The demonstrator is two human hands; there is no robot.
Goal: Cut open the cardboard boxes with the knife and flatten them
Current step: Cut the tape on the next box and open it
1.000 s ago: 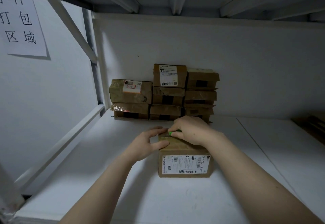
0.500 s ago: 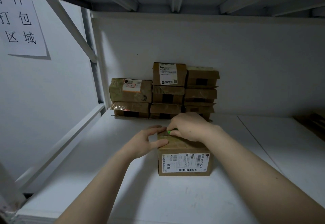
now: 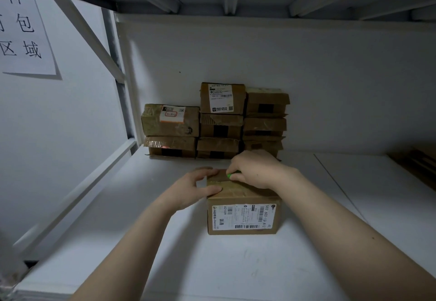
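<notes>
The right hand is clenching round the knife, with just a green tip peeking out by the thumb. It is resting on the far end of the top of the box. The blade itself is hidden, so I can't say whether it is biting yet. The left hand is gripping the box's far left corner, thumb lying across the top and fingers hooking over the back edge. The box is sitting upright in the middle of the white shelf with its label facing us. It is well clear of the stacked boxes waiting against the back wall.

This is looking like the opening cut along the tape seam. To do it well, the blade wants to be riding shallow along the centre line, pulling toward the near edge in one steady draw. That thumb is worrying me: it is lying close to the seam, so it should be sliding out to the side. The bracing hand should be pressing down, so the box isn't skidding on that smooth surface.
</notes>
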